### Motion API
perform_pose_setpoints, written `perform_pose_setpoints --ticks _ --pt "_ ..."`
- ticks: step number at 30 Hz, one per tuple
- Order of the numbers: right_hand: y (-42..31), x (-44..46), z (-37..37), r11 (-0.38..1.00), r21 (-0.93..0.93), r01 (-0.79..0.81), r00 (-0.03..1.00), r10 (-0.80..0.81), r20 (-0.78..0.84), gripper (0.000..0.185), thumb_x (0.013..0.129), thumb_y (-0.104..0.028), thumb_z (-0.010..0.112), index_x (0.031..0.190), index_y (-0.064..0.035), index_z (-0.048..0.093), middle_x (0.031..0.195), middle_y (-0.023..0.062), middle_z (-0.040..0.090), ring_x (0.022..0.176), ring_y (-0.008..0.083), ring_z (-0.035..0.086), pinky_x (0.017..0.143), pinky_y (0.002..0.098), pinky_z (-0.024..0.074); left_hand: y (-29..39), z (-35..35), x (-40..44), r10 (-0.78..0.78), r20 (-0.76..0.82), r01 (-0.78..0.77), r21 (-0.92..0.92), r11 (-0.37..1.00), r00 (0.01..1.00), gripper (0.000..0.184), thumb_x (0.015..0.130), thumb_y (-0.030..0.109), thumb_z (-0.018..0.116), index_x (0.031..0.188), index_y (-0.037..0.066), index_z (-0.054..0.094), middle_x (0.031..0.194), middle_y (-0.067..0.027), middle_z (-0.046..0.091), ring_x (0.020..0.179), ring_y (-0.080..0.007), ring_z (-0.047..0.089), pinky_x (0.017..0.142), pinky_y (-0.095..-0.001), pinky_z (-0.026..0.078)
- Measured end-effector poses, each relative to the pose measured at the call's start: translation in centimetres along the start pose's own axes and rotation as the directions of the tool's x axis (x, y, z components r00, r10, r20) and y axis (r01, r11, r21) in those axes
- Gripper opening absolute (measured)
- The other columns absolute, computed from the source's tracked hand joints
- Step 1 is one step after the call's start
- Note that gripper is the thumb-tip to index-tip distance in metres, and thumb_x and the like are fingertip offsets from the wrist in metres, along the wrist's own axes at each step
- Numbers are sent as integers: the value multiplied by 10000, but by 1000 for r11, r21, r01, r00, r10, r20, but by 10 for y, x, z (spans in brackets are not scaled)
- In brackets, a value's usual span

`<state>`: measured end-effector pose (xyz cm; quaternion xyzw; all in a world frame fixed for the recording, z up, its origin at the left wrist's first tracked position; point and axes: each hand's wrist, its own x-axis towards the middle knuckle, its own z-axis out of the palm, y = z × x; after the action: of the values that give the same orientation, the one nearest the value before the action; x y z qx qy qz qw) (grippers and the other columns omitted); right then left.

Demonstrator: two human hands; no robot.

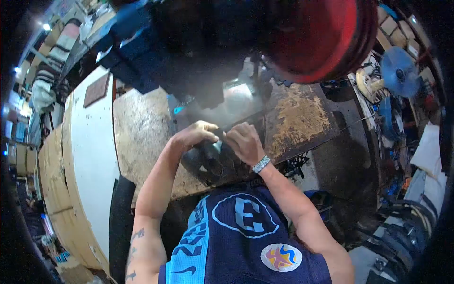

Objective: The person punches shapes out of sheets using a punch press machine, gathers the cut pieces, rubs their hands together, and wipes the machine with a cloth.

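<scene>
In the middle of the worn bench, my left hand [195, 135] is closed, its thumb and fingers pinching the upper edge of a dark, glossy piece of material [213, 163]. Close on its right is my right hand [243, 142], fingers curled over the same dark piece, with a beaded bracelet on the wrist. The piece lies at the bench's front edge, and its exact kind is unclear. Just beyond my fingers a lamp lights a metal plate [239, 97] under a big dark machine. Shadow and my fingers hide the grip itself.
A large red wheel [321, 42] and dark blue machine body [127, 52] overhang the wooden bench [142, 128]. At left stands a white board [92, 142] with a brown block [97, 90] on it. A blue fan [399, 73] and black strips [397, 236] are at right.
</scene>
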<state>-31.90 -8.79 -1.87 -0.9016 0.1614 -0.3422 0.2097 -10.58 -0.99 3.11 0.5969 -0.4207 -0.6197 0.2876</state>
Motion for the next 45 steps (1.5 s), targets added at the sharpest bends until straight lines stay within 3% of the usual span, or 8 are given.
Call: perform_pose_setpoints --ticks 13,18,20,21,24,27,32,45 --pt "175 51 -85 402 767 -500 485 864 -136 269 909 -192 714 1064 10 627 861 55 670 714 141 634 640 286 517 16 13 -4 -68 -156 124 381 916 985 320 808 220 780 715 40 533 688 82 424 648 -44 369 538 -285 294" --pt "212 24 -90 636 200 -745 601 771 -212 410 946 -404 655 933 5 674 786 59 685 705 161 654 655 295 521 -4 15 -9 34 -94 -6 282 959 995 323 859 66 716 1162 -5 629 1074 4 639 951 -77 563 858 -259 477" --pt "144 5 -128 210 413 -886 397 803 444 532 980 -497 553 877 6 691 760 77 705 678 170 669 632 282 517 17 27 -17 11 -67 -2 139 990 998 366 872 39 694 1224 -11 608 1146 -7 637 1025 -81 562 915 -267 471" --pt "151 -29 -115 346 308 -886 463 638 616 624 1001 -575 463 888 -16 716 767 103 733 556 169 674 494 245 486 24 30 -19 23 -42 -18 108 994 999 404 863 57 696 1248 -15 597 1159 -21 632 1044 -100 554 939 -280 459" --pt "98 -95 -93 -174 263 -949 243 128 961 761 995 -665 320 1059 -11 704 951 138 751 802 197 738 515 247 516 29 29 -25 52 2 -52 185 981 999 533 866 95 703 1360 -12 538 1215 -60 616 1104 -134 543 991 -303 440" --pt "53 -111 -57 -406 246 -880 323 -132 937 732 985 -665 345 1214 -39 647 1071 152 733 959 225 720 657 301 569 47 36 -27 85 120 -91 47 995 989 502 892 59 672 1372 -3 536 1268 -68 638 1145 -137 563 993 -292 458" --pt "-6 -90 -17 -875 473 -103 814 199 546 513 993 -583 454 1183 -150 652 1202 148 685 1176 289 617 847 355 563 47 32 -26 143 277 -135 -49 990 950 428 896 114 686 1293 -23 602 1199 -69 667 1084 -124 581 974 -283 458" --pt "6 -29 -57 -303 933 -195 534 765 360 238 1043 -288 519 976 -101 649 1115 88 708 850 243 697 647 311 529 -14 -48 -90 -103 -16 102 346 933 995 428 789 310 815 1056 -7 708 892 -61 699 761 -145 631 665 -296 506"
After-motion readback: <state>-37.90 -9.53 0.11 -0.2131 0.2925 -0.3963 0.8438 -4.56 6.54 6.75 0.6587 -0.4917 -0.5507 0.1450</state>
